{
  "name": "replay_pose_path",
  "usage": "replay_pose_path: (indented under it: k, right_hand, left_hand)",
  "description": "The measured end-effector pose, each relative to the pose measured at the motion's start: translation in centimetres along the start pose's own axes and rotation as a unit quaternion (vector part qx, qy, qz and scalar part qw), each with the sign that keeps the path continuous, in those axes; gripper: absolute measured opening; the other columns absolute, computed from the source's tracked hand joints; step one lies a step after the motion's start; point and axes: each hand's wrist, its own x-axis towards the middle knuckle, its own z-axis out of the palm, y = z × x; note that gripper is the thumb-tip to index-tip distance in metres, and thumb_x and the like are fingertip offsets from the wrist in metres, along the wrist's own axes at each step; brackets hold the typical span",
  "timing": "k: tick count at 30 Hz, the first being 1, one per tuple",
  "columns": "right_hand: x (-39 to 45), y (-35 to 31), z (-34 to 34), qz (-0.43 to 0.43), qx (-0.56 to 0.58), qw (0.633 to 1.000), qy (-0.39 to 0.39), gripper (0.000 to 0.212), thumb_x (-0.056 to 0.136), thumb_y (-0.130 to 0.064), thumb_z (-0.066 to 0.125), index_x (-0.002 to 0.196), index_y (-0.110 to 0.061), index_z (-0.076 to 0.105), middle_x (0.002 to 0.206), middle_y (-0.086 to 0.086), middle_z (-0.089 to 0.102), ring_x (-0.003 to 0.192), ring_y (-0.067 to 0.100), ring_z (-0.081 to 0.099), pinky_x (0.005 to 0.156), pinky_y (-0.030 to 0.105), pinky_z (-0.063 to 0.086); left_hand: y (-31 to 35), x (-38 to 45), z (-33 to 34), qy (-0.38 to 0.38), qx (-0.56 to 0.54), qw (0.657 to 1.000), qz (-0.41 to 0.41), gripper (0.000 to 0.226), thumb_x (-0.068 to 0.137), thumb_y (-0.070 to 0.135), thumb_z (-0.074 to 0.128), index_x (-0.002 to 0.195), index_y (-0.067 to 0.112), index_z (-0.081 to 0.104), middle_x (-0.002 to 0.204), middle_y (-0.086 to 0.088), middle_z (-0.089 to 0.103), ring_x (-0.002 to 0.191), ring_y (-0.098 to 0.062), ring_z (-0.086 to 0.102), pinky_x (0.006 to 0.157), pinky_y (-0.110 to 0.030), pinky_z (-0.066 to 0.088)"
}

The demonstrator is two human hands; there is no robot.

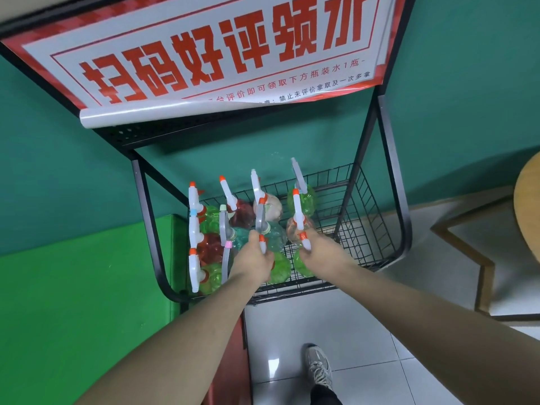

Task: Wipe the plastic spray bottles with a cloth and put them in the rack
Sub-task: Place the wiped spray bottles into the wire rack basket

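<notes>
A black wire rack basket (355, 217) holds several plastic spray bottles in green, red, teal and clear, standing in rows with white and grey trigger heads pointing up. My left hand (253, 260) grips a green bottle (281, 268) by its white, orange-tipped spray head at the front of the basket. My right hand (312, 250) grips the spray head of another green bottle (301, 266) just to the right. Both bottles sit low in the basket, partly hidden by my hands. No cloth is visible.
A red and white sign (204, 54) hangs on the rack's top frame above the basket. A green wall is behind, a bright green panel (87, 287) at the left. White floor tiles, my shoe (319, 366) and a wooden table edge (527, 206) lie to the right.
</notes>
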Motion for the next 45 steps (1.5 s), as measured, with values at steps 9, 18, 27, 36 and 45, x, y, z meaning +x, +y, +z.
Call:
replay_pose_path:
  k: [9, 18, 27, 36, 45]
  right_hand:
    - [1.2, -0.5, 0.5, 0.006, 0.034, 0.999, 0.028, 0.035, 0.102, -0.034, 0.045, 0.133, -0.019, 0.044, 0.110, 0.008, 0.064, 0.081, 0.028, 0.068, 0.075, 0.044, 0.060]
    - [0.0, -0.4, -0.5, 0.011, 0.089, 0.995, 0.039, 0.037, 0.095, -0.043, 0.056, 0.117, -0.026, 0.031, 0.088, -0.003, 0.065, 0.072, 0.020, 0.067, 0.069, 0.047, 0.059]
    - [-1.1, -0.6, -1.9, 0.043, -0.006, 0.992, 0.117, 0.060, 0.091, -0.066, 0.049, 0.133, -0.027, 0.030, 0.111, -0.003, 0.052, 0.082, 0.022, 0.059, 0.068, 0.035, 0.040]
    - [-4.0, -9.2, -0.4, -0.089, -0.028, 0.986, 0.135, 0.038, 0.095, -0.050, 0.050, 0.125, -0.030, 0.039, 0.093, -0.010, 0.064, 0.075, 0.019, 0.066, 0.075, 0.036, 0.055]
    - [-10.3, -23.4, 14.6, -0.231, -0.097, 0.968, 0.025, 0.031, 0.094, -0.047, 0.052, 0.120, -0.032, 0.046, 0.086, -0.009, 0.068, 0.084, 0.021, 0.067, 0.079, 0.036, 0.054]
  left_hand:
    - [0.3, 0.2, 0.3, 0.001, 0.031, 1.000, -0.003, 0.041, 0.100, 0.024, 0.049, 0.139, 0.025, 0.035, 0.091, -0.008, 0.066, 0.071, -0.023, 0.066, 0.061, -0.035, 0.053]
    - [-0.4, -0.4, -0.2, 0.026, -0.018, 0.999, -0.028, 0.039, 0.093, 0.043, 0.067, 0.113, 0.019, 0.043, 0.075, 0.007, 0.058, 0.060, -0.013, 0.056, 0.057, -0.031, 0.041]
    - [-0.7, -1.8, -1.8, 0.061, 0.014, 0.998, -0.006, 0.042, 0.089, 0.053, 0.065, 0.111, 0.026, 0.042, 0.084, 0.004, 0.062, 0.063, -0.018, 0.065, 0.063, -0.036, 0.055]
    - [-4.5, -6.4, -7.6, 0.137, -0.025, 0.989, 0.048, 0.025, 0.093, 0.045, 0.061, 0.083, 0.025, 0.050, 0.079, 0.002, 0.062, 0.069, -0.014, 0.061, 0.059, -0.032, 0.046]
    - [-20.6, -16.1, -15.5, 0.256, -0.081, 0.963, -0.014, 0.022, 0.093, 0.039, 0.064, 0.095, 0.021, 0.051, 0.075, -0.002, 0.058, 0.075, -0.029, 0.056, 0.067, -0.037, 0.040]
